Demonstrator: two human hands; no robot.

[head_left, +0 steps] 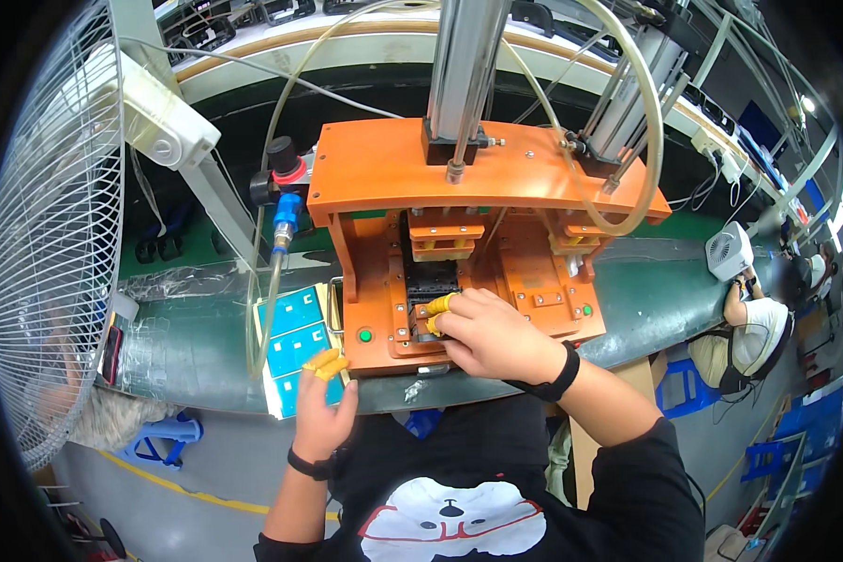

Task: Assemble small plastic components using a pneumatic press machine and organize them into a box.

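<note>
My right hand (496,337) reaches into the orange press (487,173), its fingers bent over a black part (431,277) in the left slot of the base. Yellow finger covers are on two fingertips of that hand. Part of the black piece is hidden beneath the fingers. My left hand (326,407) is beside the stack of blue sheets (297,342), left of the press. Its two yellow-covered fingers lie at the lower right edge of the sheets, with the thumb apart from them. I see nothing held in it.
A large wire-caged fan (56,225) stands at far left. Pneumatic cylinders (464,75) and clear hoses (654,112) rise above the press. The green work surface (665,290) runs to both sides. A person (763,323) sits at the right by a small white fan (729,251).
</note>
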